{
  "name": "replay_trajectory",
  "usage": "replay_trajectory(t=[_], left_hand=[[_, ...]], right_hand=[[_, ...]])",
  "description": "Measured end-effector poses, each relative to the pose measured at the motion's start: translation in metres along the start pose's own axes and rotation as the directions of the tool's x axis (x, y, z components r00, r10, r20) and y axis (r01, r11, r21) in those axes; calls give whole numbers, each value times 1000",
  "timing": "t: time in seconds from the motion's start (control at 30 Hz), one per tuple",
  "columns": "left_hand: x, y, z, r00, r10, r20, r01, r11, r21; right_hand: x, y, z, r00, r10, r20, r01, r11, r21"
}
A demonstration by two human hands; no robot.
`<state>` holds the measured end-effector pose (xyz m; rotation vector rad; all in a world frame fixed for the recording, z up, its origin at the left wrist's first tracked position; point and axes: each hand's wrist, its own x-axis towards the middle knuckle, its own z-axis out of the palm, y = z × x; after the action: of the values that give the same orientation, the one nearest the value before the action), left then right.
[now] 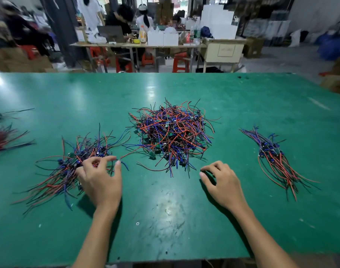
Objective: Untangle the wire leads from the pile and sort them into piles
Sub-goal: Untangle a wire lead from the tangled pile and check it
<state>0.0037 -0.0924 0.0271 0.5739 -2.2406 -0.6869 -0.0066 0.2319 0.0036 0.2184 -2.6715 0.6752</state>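
A tangled pile of red, blue and black wire leads (171, 135) with small green boards lies at the middle of the green table (242, 105). A looser sorted pile (68, 167) lies at the near left. My left hand (100, 180) hovers over its right side, fingers loosely curled, with nothing visibly held. A neat bundle of leads (275, 161) lies at the right. My right hand (221, 182) hangs just above the table in front of the middle pile, fingers relaxed and curved, holding nothing.
Another blurred heap of red and black leads (1, 140) lies at the far left edge. Bare green table surface stretches in front of the piles. Beyond the table stand a workbench (138, 45), red stools (180, 61) and seated people.
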Motion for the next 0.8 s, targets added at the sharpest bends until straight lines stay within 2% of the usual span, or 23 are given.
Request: replay_trajectory(t=[0.07,0.13,0.17,0.23,0.37,0.43,0.5,0.53,0.6,0.67,0.73,0.8], left_hand=[[-16,27,12,973,197,121,-186,978,-99],[-34,55,32,897,317,307,-283,947,-151],[-43,65,42,869,324,373,-297,946,-130],[-55,76,56,862,287,418,-282,956,-76],[-60,73,59,900,241,362,-224,971,-88],[-59,71,56,907,222,358,-179,973,-148],[-61,71,51,908,257,332,-181,953,-243],[-63,72,48,900,313,302,-229,932,-282],[-69,73,44,845,483,230,-402,856,-324],[-73,72,45,744,643,181,-569,752,-333],[-74,71,48,657,735,166,-666,670,-330],[-74,72,49,621,769,155,-705,633,-319]], right_hand=[[1,-2,0,1000,0,24,0,1000,-21],[1,-2,0,999,8,44,-7,1000,-26],[0,-2,-1,999,11,47,-10,1000,-22],[-1,0,-2,999,17,47,-17,1000,3],[1,-2,0,997,49,53,-49,999,-5],[1,-5,1,994,90,62,-91,996,2],[0,-11,3,986,155,62,-160,984,74],[0,-14,4,980,189,63,-196,972,129],[-1,-20,6,972,218,85,-232,944,233],[-1,-24,6,964,232,133,-265,894,362],[2,-26,4,951,257,170,-309,773,555],[2,-23,2,950,265,163,-304,678,669]])
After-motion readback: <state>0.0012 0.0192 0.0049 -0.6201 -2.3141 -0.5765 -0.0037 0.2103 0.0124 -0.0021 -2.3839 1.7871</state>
